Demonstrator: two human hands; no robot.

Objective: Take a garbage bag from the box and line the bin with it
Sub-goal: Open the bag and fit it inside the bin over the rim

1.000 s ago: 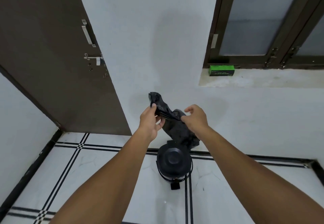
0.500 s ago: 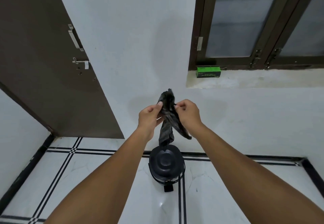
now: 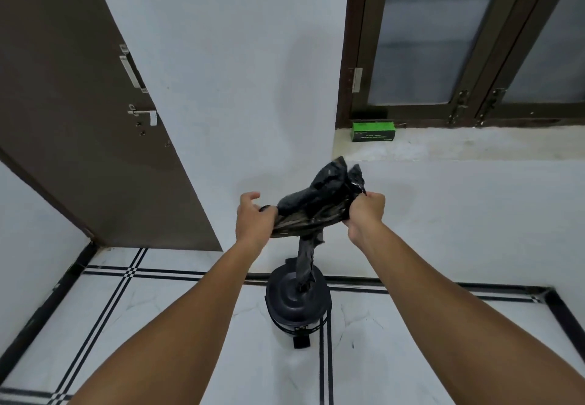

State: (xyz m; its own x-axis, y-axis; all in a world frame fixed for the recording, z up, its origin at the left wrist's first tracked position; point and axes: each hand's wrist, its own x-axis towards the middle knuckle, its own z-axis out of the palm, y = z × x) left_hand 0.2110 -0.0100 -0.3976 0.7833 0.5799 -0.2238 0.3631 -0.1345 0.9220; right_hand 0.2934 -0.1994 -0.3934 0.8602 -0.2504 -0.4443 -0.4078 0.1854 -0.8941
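A crumpled black garbage bag (image 3: 316,205) is stretched between my two hands in front of the white wall. My left hand (image 3: 254,217) grips its left end and my right hand (image 3: 365,211) grips its right end. A twisted tail of the bag hangs down over the bin. The black round pedal bin (image 3: 296,303) stands on the floor below my hands with its lid closed and its pedal toward me. The green bag box (image 3: 373,131) lies on the window ledge at the upper right.
A brown door (image 3: 79,113) with a metal handle fills the left side. Dark-framed frosted windows (image 3: 443,40) rise above the ledge (image 3: 474,145). The floor (image 3: 158,325) is white tile with black lines, meeting the wall just behind the bin.
My hands have moved apart, pulling the bag wider between them. The bag's lower end now hangs down onto the bin lid.
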